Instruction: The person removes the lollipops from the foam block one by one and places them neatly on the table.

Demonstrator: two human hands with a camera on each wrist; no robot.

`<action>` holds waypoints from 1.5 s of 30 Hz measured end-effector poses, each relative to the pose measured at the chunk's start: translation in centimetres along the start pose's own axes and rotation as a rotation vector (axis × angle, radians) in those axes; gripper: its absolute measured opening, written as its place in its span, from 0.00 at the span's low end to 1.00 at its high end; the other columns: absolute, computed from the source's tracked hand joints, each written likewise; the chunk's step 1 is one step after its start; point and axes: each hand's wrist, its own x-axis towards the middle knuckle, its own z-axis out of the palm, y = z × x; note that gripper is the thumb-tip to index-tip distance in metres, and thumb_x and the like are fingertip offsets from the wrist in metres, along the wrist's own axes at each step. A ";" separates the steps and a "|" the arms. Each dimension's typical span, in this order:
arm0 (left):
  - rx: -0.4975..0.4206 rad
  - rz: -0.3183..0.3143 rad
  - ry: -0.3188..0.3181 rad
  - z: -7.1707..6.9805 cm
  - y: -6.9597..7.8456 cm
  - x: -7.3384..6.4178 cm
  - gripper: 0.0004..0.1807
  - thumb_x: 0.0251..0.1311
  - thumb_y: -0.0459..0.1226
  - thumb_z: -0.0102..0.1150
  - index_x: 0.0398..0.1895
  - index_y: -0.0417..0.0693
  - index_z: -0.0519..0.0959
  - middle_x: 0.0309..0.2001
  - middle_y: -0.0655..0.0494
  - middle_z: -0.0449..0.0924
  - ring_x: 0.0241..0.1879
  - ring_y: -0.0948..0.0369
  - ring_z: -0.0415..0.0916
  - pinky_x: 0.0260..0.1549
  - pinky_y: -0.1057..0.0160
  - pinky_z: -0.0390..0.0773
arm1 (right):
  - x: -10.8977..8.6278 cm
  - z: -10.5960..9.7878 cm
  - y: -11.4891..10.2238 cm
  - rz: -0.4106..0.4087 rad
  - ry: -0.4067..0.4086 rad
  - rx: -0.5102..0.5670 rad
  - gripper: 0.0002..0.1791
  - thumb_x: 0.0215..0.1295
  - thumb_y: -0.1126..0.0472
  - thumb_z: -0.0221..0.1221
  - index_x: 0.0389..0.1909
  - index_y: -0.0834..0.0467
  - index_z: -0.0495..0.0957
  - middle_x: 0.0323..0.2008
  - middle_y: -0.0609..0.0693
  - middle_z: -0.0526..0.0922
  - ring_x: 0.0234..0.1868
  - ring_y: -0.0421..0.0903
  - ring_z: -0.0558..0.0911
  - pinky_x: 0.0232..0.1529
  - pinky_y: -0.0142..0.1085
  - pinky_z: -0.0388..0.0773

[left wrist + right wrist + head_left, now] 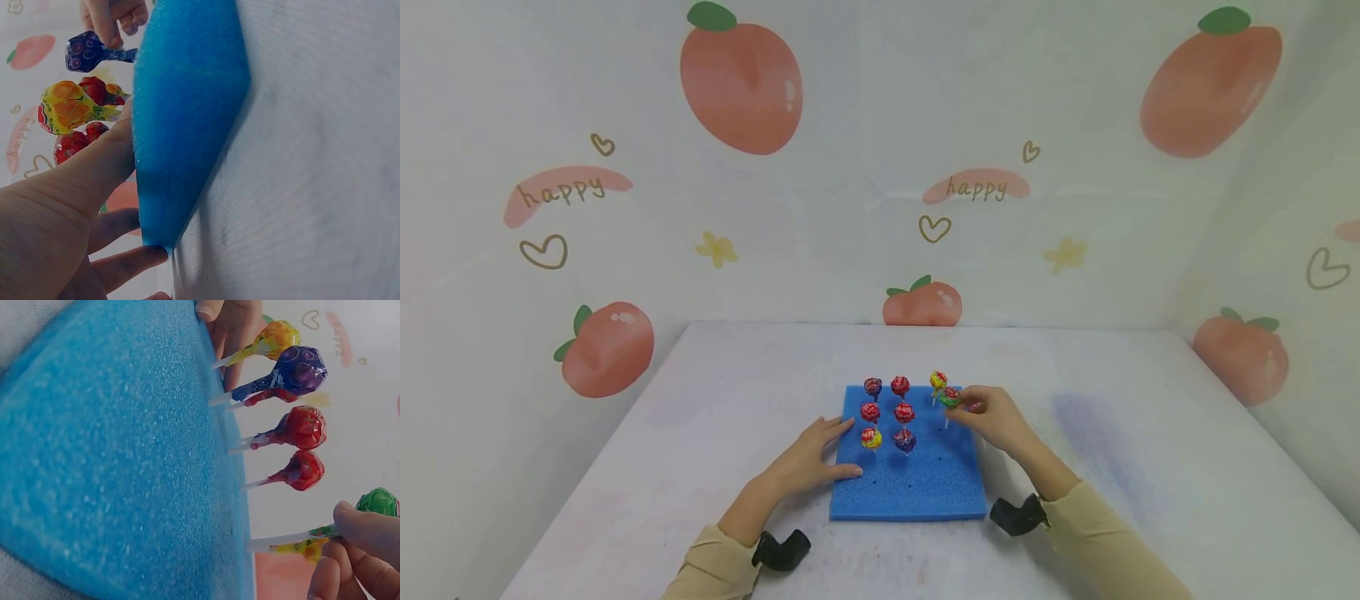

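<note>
A blue foam board (910, 492) lies flat, with several wrapped lollipops upright in it. My right hand (998, 421) pinches a green lollipop (377, 501) just below its head, the stick's lower end at the foam surface. A yellow lollipop (937, 380) stands right behind it. Beside my right fingers shows a small purple-red patch, mostly hidden. My left hand (805, 458) rests at the board's left edge, fingers spread and thumb over the top. Nearest to it are a yellow-red lollipop (871, 438) and a red lollipop (870, 412); a purple lollipop (302, 370) stands further in.
Small holes dot the board's front part and right side. Further lollipops, such as a red one (900, 385) and a dark purple one (872, 387), stand along the back. Under the board is a white table (760, 375), with a fruit-printed curtain (850, 208) behind.
</note>
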 end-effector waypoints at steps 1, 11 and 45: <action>0.000 0.000 0.000 0.0 0.0 0.0 0.43 0.50 0.53 0.66 0.68 0.47 0.62 0.69 0.42 0.59 0.72 0.40 0.47 0.65 0.36 0.55 | 0.0 0.0 0.1 -0.001 0.000 -0.001 0.12 0.57 0.59 0.64 0.36 0.64 0.80 0.33 0.56 0.84 0.31 0.43 0.76 0.28 0.31 0.74; -0.010 0.001 -0.007 0.0 0.0 -0.1 0.44 0.50 0.52 0.66 0.68 0.47 0.62 0.69 0.42 0.59 0.72 0.40 0.46 0.65 0.36 0.54 | -0.5 -0.5 0.3 -0.010 -0.005 -0.025 0.13 0.57 0.58 0.64 0.37 0.64 0.81 0.32 0.56 0.84 0.31 0.43 0.76 0.28 0.31 0.74; 0.006 0.020 0.001 0.1 -0.3 0.1 0.44 0.49 0.53 0.65 0.68 0.47 0.62 0.69 0.42 0.59 0.72 0.39 0.46 0.65 0.36 0.54 | -1.2 -2.5 1.0 0.023 -0.003 -0.034 0.14 0.59 0.56 0.62 0.36 0.64 0.82 0.30 0.56 0.85 0.30 0.43 0.80 0.31 0.31 0.75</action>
